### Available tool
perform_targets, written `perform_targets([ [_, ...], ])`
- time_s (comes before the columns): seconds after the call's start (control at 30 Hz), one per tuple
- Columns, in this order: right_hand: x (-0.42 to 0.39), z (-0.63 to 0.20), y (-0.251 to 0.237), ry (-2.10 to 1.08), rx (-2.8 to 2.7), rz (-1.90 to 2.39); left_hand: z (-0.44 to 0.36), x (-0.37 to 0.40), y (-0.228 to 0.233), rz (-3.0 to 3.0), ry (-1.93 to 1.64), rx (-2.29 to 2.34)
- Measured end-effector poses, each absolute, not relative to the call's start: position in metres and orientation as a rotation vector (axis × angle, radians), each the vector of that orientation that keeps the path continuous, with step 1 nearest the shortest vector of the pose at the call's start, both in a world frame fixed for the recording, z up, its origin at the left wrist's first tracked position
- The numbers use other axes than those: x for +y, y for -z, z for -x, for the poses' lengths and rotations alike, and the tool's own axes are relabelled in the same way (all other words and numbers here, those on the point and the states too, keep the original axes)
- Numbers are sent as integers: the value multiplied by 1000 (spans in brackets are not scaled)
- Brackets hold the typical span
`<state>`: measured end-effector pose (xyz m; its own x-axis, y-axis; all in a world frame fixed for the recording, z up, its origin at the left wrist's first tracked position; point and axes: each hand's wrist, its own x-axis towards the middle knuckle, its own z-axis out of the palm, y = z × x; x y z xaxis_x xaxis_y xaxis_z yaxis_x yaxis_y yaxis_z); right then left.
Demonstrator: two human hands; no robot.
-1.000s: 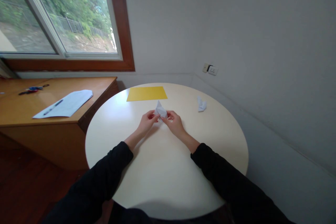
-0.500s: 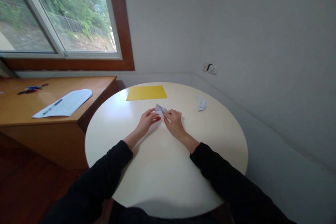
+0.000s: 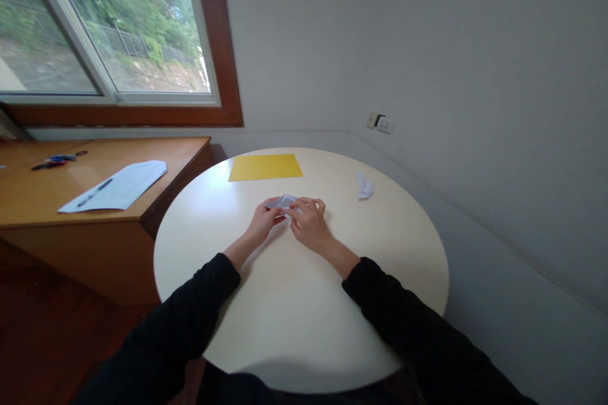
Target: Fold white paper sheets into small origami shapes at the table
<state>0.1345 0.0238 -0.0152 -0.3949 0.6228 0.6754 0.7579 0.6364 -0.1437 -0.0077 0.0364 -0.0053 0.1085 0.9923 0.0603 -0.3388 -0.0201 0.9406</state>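
Note:
A small folded white paper is between my two hands, just over the middle of the round table. My left hand grips its left side, thumb toward me and fingers behind. On the right side my right hand pinches the paper with thumb and fingertips. Part of the paper is hidden behind my fingers, so its full shape does not show.
A yellow sheet lies at the far side of the white round table. Another folded white paper rests to the right. On the wooden desk are white sheets, a pen and what look like scissors.
The paper has turned and sits lower and flatter between my hands. My left fingers have closed on its left side, and my right fingers have shifted slightly left across it.

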Motion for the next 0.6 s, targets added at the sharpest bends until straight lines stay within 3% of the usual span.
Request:
perform_targets([
  [0.3,27,-137,14,137,-1803,1154,10,39,5,-983,-1377,895],
  [0.6,35,-142,17,-50,-1807,1195,9,39,7,-1019,-1345,948],
])
